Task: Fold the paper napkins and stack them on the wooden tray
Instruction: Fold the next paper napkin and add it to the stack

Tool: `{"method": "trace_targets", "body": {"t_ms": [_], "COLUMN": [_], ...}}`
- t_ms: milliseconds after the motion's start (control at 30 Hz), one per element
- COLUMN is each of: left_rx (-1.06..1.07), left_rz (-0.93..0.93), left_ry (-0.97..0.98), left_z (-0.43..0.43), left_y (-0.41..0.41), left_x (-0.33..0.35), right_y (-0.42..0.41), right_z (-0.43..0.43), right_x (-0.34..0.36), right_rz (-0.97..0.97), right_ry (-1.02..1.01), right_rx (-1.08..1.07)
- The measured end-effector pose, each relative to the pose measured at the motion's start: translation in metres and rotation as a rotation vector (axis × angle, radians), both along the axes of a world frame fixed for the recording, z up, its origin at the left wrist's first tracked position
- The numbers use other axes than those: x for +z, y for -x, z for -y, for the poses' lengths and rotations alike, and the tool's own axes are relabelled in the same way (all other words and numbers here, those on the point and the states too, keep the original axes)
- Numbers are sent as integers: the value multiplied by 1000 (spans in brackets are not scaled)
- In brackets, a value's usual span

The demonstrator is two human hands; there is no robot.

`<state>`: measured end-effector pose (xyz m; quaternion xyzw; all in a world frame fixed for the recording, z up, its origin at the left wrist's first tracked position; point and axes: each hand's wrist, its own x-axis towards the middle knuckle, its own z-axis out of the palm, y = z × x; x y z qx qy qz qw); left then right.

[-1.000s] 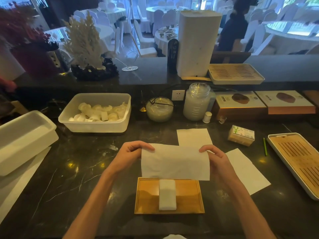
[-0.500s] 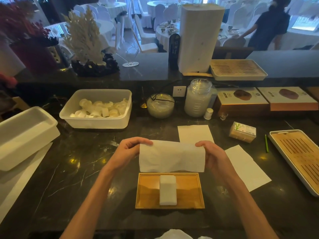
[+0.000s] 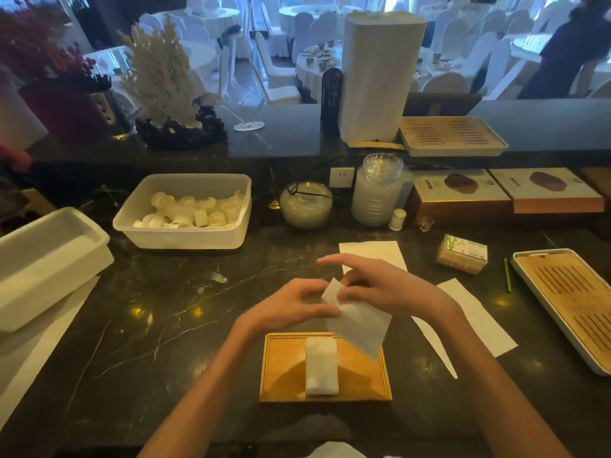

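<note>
Paper napkin (image 3: 358, 325), partly folded into a narrow band, hangs tilted in the air over the far right corner of the wooden tray (image 3: 284, 368). Two bare hands, drawn close together, hold it. The left hand (image 3: 291, 305) pinches the napkin's upper end between curled fingers and thumb. The right hand (image 3: 386, 289) grips the same end from the other side, its lower fingers curled on the paper and its index finger stretched out straight, clear of the sheet. Both forearms reach in from the near side of the tray.

The tray is a shallow honey-coloured rectangle lying on a dark marble desk (image 3: 148, 325). One folded napkin (image 3: 321, 365) lies lengthwise on the middle of it, a white strip.

Beyond the tray, past the hands, a flat napkin (image 3: 373, 251) lies unfolded on the desk. To the right of the tray another open sheet (image 3: 472, 315) lies at an angle. Further right of the tray sit a small packet with a bamboo print (image 3: 463, 254), a green pencil (image 3: 507, 276) and a white-rimmed slatted tray (image 3: 568, 302). Beyond and left of the tray stands a white plastic tub (image 3: 185, 239) holding pale rolled items. Well left of the tray is a long white container (image 3: 43, 259). Straight beyond the tray, at the back of the desk, stand a glass bowl (image 3: 305, 206) and a lidded glass jar (image 3: 377, 193).
</note>
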<state>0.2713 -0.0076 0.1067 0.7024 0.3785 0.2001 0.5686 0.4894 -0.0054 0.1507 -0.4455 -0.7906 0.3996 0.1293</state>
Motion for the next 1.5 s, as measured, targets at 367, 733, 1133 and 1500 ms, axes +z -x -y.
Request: {"method": "trace_targets", "body": {"t_ms": [367,733,1133,1500], "left_rx": [480,505,534,491], "left_rz": [243,261,311,301], "left_ry": [91,115,125,170], "left_z": [12,8,2,-4], "left_y": [-1,5,5,8], "left_x": [-17,-8,-5,0], "right_y": [-11,2,2,0], "right_z": [40,30,26,16], "right_x": [-60,-62,-67,-58], "right_rz": [-474,-563,-601,-625], "right_ry": [283,65,161,232], "right_rx": [-569,-643,-611,-656]}}
